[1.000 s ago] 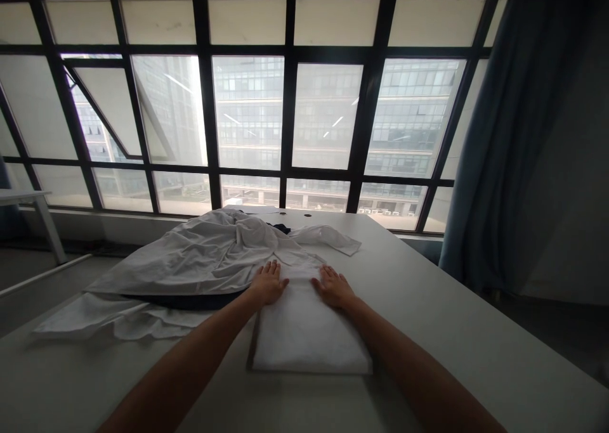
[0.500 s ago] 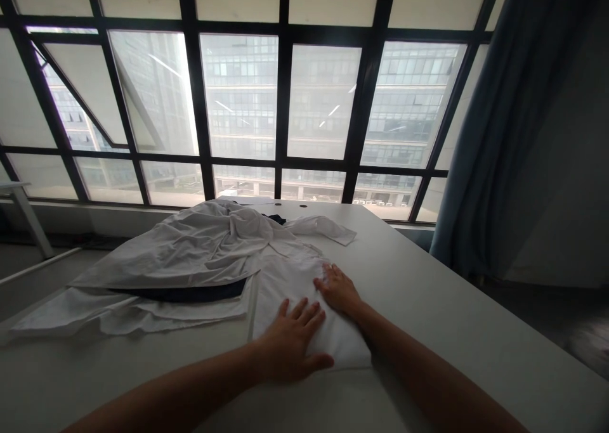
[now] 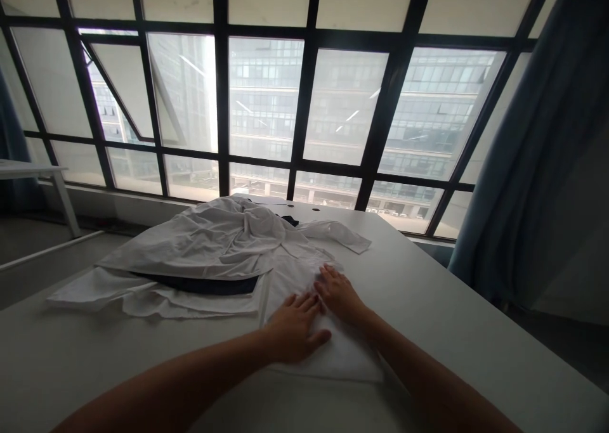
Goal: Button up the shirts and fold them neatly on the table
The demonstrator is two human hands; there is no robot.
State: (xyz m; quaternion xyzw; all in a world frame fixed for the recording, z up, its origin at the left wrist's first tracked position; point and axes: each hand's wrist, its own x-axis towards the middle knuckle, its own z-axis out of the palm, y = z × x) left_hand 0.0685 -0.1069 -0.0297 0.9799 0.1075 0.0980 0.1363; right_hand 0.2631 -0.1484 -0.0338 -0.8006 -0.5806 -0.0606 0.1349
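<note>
A white garment, seemingly a long-sleeved shirt or coat (image 3: 209,236), lies spread over the table, rumpled on its left and far side. Its near right part is a flat, smooth panel reaching toward me. On that panel my left hand (image 3: 295,331) rests palm down, fingers and thumb apart. My right hand (image 3: 340,293) also lies flat on the cloth, just beyond and to the right, its fingers close to those of the left. A sleeve (image 3: 340,233) stretches to the right at the far side. Dark cloth (image 3: 204,284) shows between the garment's layers at the left.
The white table (image 3: 457,331) runs away toward large black-framed windows (image 3: 266,103), one pane tilted ajar at the left. A blue curtain (image 3: 514,167) hangs at the right. Another white table (image 3: 61,192) stands at the far left. Two dark round spots mark the table's far end.
My left hand has moved slightly up the panel, closer to my right hand. Both stay flat on the cloth. The camera view has turned a little to the left.
</note>
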